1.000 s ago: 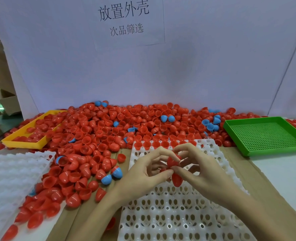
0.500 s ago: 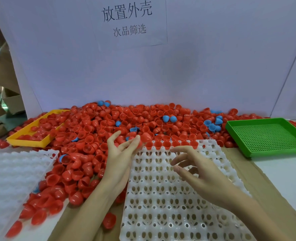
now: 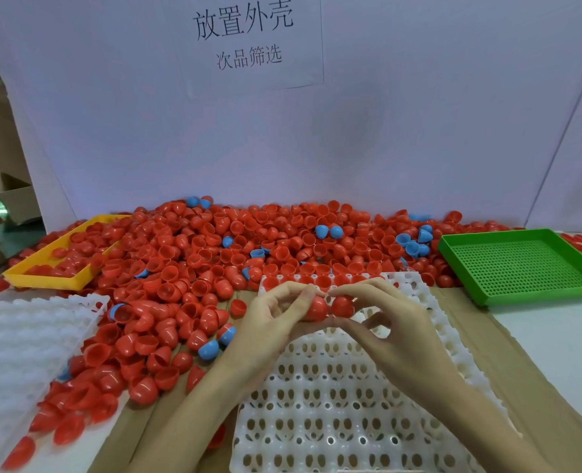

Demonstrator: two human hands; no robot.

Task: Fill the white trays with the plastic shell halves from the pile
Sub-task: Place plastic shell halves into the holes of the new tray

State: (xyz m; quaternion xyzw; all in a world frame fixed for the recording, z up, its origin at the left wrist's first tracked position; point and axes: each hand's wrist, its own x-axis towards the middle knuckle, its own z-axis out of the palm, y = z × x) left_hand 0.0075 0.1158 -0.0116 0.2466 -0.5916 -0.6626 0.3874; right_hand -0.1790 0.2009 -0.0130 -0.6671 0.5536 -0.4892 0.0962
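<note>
Pinching red shells point(image 3: 329, 307), both hands

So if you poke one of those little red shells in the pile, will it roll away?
Probably it would wobble and skid more than roll: each red shell is a rounded half-cup with an open, flat rim. They look thin and light, since the left hand holds one with just its fingers. Their glossy surface suggests that they slide easily.
</note>
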